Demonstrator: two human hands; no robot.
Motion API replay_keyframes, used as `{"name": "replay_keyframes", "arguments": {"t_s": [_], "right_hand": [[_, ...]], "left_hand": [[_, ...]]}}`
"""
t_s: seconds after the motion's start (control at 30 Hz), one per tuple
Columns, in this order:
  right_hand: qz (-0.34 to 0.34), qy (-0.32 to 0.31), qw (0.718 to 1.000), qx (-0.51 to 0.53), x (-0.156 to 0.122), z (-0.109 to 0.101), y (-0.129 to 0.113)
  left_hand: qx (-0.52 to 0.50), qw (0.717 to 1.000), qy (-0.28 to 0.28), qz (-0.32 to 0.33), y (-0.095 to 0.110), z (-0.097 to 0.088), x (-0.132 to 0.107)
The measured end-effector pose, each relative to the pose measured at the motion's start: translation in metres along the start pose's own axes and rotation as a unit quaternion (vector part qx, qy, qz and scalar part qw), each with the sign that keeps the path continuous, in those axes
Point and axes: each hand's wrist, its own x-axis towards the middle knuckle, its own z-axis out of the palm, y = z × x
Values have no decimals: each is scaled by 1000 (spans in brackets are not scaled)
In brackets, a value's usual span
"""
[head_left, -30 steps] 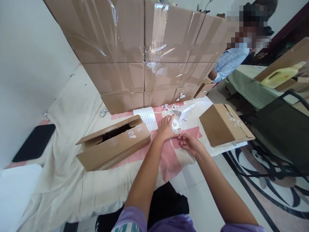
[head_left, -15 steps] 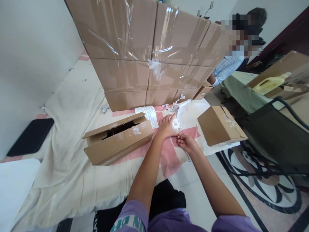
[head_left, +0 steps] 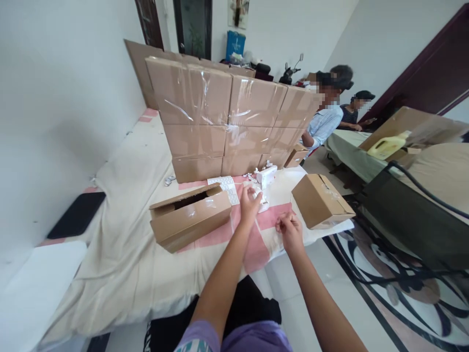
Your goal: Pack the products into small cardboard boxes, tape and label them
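My left hand (head_left: 250, 206) is curled, its thumb and fingertips against a small white object (head_left: 264, 205) low on the cloth. The fingers hide part of that object, and its kind is unclear. To the right, my right hand (head_left: 290, 228) is closed in a pinch above the cloth. Whatever those fingers hold, if anything, is too small to make out. Beyond the hands lies a white block-like item (head_left: 266, 177). A sheet of printed labels (head_left: 229, 188) lies left of it, partly behind an open cardboard box (head_left: 192, 217).
A second cardboard box (head_left: 318, 201) stands at the right edge of the cloth-covered surface (head_left: 120, 274). Behind is a taped wall of cardboard boxes (head_left: 198, 142). A black flat pad (head_left: 76, 215) lies at left. Two people are beyond, near a yellow jug (head_left: 388, 145).
My hands have moved apart, the right one drawing back to the right. The camera view has tilted up, showing more of the room and a second person.
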Motion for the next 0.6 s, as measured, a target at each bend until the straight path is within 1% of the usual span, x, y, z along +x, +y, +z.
{"name": "replay_keyframes", "arguments": {"t_s": [0.07,0.17,0.23,0.3,0.33,0.4,0.43,0.47,0.5,0.53,0.57,0.6], "right_hand": [[-38,-31,999,-1,-9,7,-10],[-91,-109,989,-38,-23,25,-21],[-120,-145,980,-59,-32,40,-24],[-122,-157,978,-60,-37,57,-22],[-110,-167,978,-62,-38,65,-21],[-72,-198,974,-87,-36,82,-17],[-59,-203,971,-112,-33,89,-16],[-62,-198,967,-147,-29,97,-16],[-88,-186,961,-187,-25,104,-18],[-136,-175,948,-229,-20,111,-20],[-196,-174,927,-268,-16,118,-24],[-259,-186,898,-302,-11,126,-28]], "left_hand": [[-46,999,3,-7,12,-2,-26],[-89,996,-1,9,29,-16,-64],[-98,994,33,22,41,-29,-82],[-96,989,101,38,54,-43,-93],[-92,984,144,49,60,-50,-97],[-78,968,227,78,70,-67,-104],[-69,957,267,95,75,-78,-107],[-60,944,305,111,79,-90,-109],[-51,930,342,128,84,-105,-110],[-42,915,376,143,89,-121,-110],[-33,902,402,154,95,-139,-108],[-25,896,413,159,102,-157,-105]]}}
